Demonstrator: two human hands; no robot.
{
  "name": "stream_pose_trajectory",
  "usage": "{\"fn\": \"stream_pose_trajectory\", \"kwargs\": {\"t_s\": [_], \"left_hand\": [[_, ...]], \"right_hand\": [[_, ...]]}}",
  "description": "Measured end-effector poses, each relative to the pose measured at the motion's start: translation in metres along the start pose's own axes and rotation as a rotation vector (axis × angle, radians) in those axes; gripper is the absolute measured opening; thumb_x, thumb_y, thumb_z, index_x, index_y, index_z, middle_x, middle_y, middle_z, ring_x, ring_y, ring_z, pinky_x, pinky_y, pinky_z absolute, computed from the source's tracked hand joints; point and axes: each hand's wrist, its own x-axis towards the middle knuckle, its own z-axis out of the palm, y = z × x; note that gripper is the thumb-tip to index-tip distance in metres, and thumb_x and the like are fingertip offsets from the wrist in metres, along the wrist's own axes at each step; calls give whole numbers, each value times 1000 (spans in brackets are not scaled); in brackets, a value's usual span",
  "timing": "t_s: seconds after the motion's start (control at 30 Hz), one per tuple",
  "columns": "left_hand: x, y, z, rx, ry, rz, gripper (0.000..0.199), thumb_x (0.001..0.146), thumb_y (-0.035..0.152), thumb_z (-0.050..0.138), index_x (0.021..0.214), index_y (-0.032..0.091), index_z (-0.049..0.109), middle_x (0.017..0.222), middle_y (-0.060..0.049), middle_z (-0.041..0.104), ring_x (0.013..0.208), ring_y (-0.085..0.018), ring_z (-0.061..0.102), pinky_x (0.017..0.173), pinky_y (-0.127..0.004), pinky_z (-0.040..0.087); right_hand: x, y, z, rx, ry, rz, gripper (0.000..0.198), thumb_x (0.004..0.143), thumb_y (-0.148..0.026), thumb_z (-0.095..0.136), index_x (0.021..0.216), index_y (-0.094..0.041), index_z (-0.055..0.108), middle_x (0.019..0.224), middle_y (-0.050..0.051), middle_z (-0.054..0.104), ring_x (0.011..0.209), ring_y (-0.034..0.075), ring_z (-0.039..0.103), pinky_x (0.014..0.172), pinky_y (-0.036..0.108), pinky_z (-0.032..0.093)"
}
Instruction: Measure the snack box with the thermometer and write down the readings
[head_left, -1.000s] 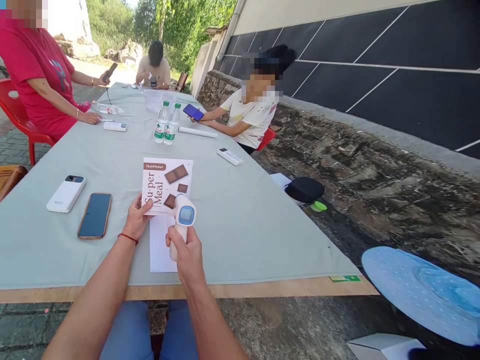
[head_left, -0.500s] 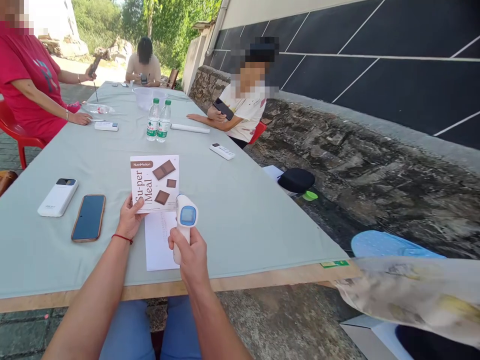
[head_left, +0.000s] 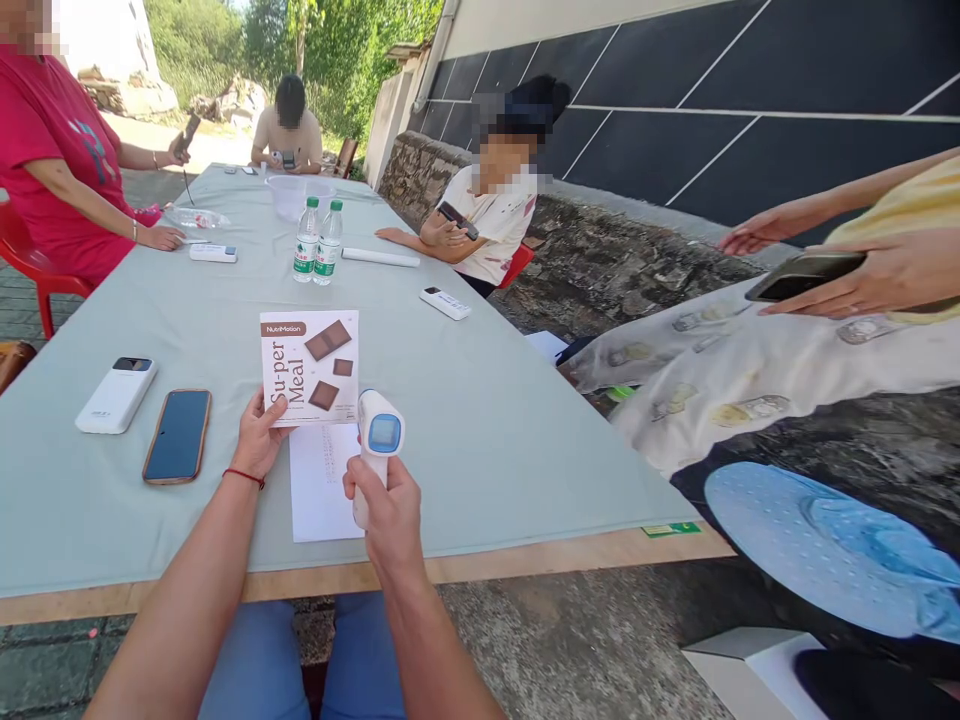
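Note:
My left hand (head_left: 260, 437) grips the lower left corner of a white "Su-per Meal" box (head_left: 328, 395) with brown chocolate squares on its front, held upright above the table. In my right hand (head_left: 390, 497) is a white infrared thermometer (head_left: 375, 450), its blue-edged screen facing me; the fingers wrap round its handle. The thermometer stands just right of the box, apart from it. Beneath both lies a printed white sheet of paper (head_left: 315, 500). To the left of my left hand are a phone (head_left: 177, 437) in a brown case and a white power bank (head_left: 118, 396).
Two water bottles (head_left: 327, 245) stand mid-table near a white roll (head_left: 380, 258) and another power bank (head_left: 445, 303). Three people sit round the table (head_left: 525, 470). At right a standing person (head_left: 885, 270) holds a phone, close to a blue hat (head_left: 810, 550).
My right hand has shifted the thermometer slightly right, away from the box. A person holding a phone has come into view at right. The seated person at right has lowered and turned their phone.

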Motion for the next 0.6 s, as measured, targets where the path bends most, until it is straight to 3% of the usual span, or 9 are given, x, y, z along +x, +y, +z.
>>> {"fn": "stream_pose_trajectory", "kwargs": {"t_s": [0.6], "left_hand": [[-1, 0, -2, 2, 1, -11, 49, 65, 34, 91, 105, 18, 68, 116, -9, 73, 94, -21, 70, 77, -32, 59]], "right_hand": [[3, -2, 0, 8, 1, -6, 34, 70, -52, 72, 70, -20, 59, 52, -3, 54, 52, 13, 47, 51, 26, 40]]}}
